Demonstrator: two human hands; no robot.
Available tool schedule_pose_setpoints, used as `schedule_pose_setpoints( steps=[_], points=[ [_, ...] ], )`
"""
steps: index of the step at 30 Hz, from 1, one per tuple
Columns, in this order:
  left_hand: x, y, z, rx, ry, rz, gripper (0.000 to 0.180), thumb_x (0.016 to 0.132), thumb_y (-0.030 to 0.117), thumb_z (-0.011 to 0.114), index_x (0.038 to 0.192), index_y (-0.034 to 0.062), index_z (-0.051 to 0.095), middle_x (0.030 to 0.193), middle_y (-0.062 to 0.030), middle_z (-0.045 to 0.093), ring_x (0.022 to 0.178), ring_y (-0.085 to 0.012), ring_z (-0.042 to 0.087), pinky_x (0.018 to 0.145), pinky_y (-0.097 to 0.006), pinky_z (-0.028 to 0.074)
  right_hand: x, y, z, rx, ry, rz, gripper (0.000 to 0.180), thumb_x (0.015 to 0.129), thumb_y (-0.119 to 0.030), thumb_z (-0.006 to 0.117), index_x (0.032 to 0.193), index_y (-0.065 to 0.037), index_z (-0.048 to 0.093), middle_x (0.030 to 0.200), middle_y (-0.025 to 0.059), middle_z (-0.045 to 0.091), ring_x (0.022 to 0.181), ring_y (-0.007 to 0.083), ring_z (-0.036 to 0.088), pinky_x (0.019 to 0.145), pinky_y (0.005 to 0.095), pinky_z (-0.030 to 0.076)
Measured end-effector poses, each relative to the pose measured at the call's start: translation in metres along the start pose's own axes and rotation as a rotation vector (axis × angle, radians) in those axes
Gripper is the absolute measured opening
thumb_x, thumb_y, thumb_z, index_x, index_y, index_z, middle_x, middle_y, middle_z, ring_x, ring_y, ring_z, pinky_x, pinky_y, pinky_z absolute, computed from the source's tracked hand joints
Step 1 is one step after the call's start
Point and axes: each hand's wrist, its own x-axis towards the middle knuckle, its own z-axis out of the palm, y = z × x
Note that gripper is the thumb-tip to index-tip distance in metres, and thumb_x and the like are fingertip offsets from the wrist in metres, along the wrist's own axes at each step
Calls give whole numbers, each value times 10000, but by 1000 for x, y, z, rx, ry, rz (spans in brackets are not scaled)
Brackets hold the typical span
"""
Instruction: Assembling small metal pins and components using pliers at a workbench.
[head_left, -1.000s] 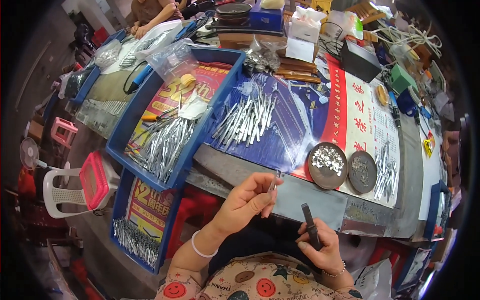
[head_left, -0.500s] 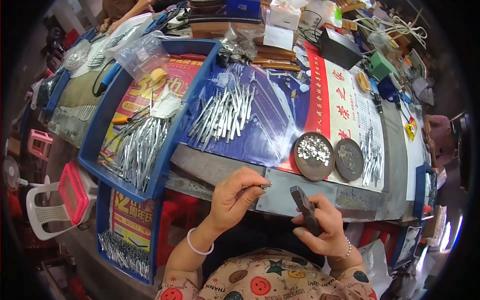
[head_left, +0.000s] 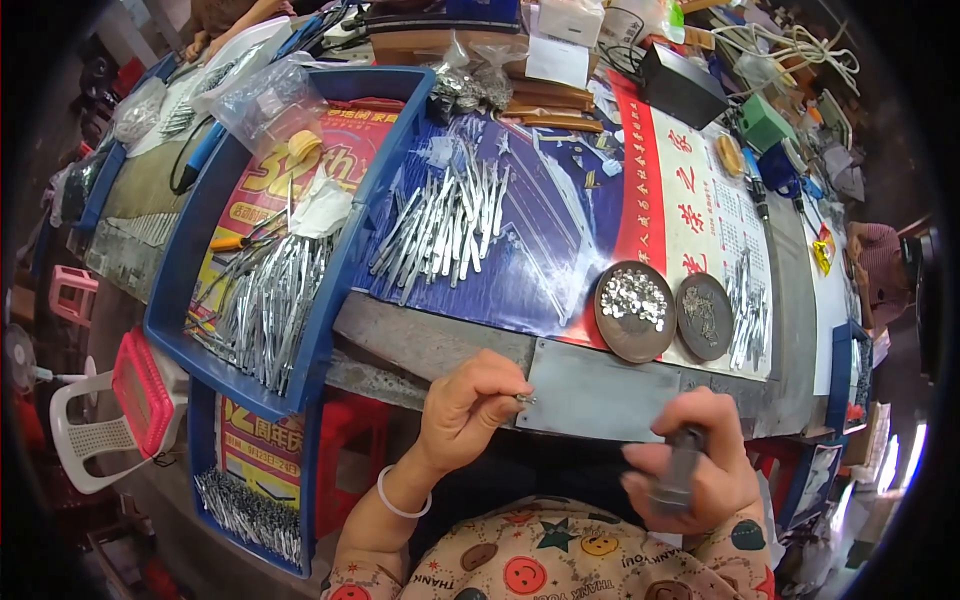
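My left hand (head_left: 462, 412) is closed at the table's front edge, with thumb and forefinger pinching a small shiny metal piece (head_left: 526, 398). To its right, nearer my body, my right hand (head_left: 716, 450) is wrapped round a dark blocky metal tool (head_left: 681, 472). Motion blurs that hand, and the tool's exact kind cannot be made out. A bare grey metal plate (head_left: 600, 388) lies on the table edge between the hands. Beyond it stand a brown dish (head_left: 634, 347) of shiny little discs and a smaller dark dish (head_left: 704, 346) of tiny parts.
Loose metal strips (head_left: 445, 225) lie on the blue sheet. To the left, a blue tray (head_left: 157, 315) holds many more strips, above a lower blue tray (head_left: 308, 500). More strips (head_left: 750, 320) lie right of the dishes. A black box (head_left: 684, 85) stands farther back.
My right hand has moved right and toward my body, turning the tool. The left hand has dropped slightly, still pinching the small metal piece. The view has shifted a little.
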Motion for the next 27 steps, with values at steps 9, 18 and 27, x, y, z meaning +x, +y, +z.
schedule_pose_setpoints(
  steps=[9,18,27],
  points=[
    [4,-2,2,-40,3,35,95,930,64,621,999,3,595,932,-112,622,751,-158,573,670,-250,464,9,-7,2,-69,-188,153,327,609,-167,814,822,-11,621,963,169,562,739,280,603,548,354,487],
    [-23,17,10,-570,271,-271,121,983,137,566,1020,23,554,919,-81,579,710,-133,552,639,-290,471,-17,-4,0,76,-394,269,338,744,-260,786,994,-65,668,1014,149,527,799,279,586,594,369,492],
    [-50,47,21,-776,301,-596,107,999,164,546,988,58,547,929,-66,577,649,-108,530,582,-257,445,-36,-10,11,16,-503,156,419,700,-334,790,1019,-91,668,1041,135,469,887,285,499,709,376,458]
  ],
)
